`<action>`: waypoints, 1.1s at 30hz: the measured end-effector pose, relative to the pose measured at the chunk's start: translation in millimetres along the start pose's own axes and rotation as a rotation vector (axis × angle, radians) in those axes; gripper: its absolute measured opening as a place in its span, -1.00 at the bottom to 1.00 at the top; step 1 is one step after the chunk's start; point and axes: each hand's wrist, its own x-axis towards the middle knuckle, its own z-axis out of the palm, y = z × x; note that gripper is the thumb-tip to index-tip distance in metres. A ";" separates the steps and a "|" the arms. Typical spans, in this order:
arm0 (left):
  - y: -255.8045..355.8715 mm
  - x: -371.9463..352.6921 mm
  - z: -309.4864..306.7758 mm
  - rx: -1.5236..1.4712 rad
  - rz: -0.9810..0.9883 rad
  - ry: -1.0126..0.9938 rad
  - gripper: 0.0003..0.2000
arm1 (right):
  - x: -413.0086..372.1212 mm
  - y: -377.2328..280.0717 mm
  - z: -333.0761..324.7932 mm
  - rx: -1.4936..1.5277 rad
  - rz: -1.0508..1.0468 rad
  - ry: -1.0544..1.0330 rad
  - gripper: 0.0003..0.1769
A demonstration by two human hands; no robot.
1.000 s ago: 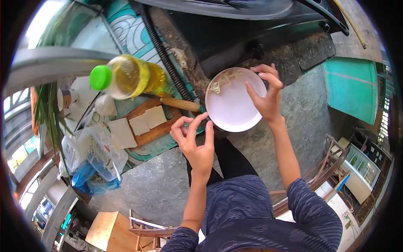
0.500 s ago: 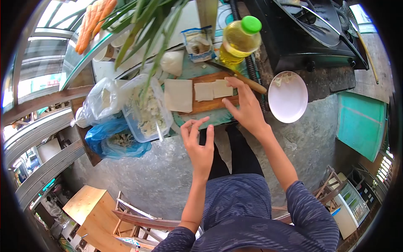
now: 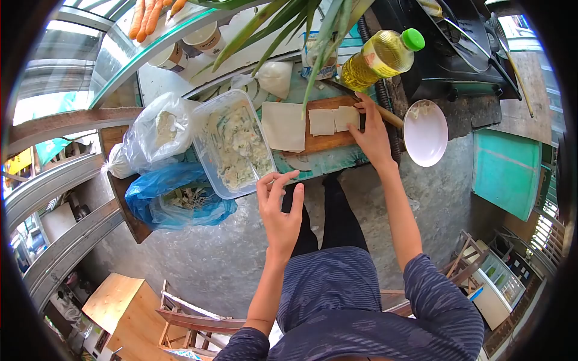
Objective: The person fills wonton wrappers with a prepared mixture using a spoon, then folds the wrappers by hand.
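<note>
My right hand (image 3: 374, 139) is at the right end of a wooden cutting board (image 3: 322, 144), thumb and fingers apart, fingertips right at the edge of a small square wrapper (image 3: 347, 118). Partly under that one lies another small wrapper (image 3: 321, 123). To their left, larger pale wrapper sheets (image 3: 283, 127) overlap the board's end. A knife's wooden handle (image 3: 388, 116) sticks out behind my right fingers. Fingers loosely curled and spread, my left hand (image 3: 282, 219) hovers in front of the counter with nothing in it. Beside it stands a clear plastic tub (image 3: 233, 194) with creamy, green-flecked filling (image 3: 235, 141).
A pinkish-white bowl (image 3: 425, 141) sits right of the board, near the black stove (image 3: 451, 84). Behind the board leans a green-capped oil bottle (image 3: 379, 57). A clear plastic bag (image 3: 159, 141) and blue bag (image 3: 147, 195) lie left. Long green leaves (image 3: 289, 36) hang over the back.
The view has swung, so the counter things appear further right. My right thumb has come closer to the small wrapper's edge. My left hand keeps its loose, spread pose.
</note>
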 end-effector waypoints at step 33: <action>-4.6 38.0 -64.6 -0.955 -0.547 -0.499 -0.64 | -46.0 -159.7 -23.8 0.119 -0.369 -0.304 -0.58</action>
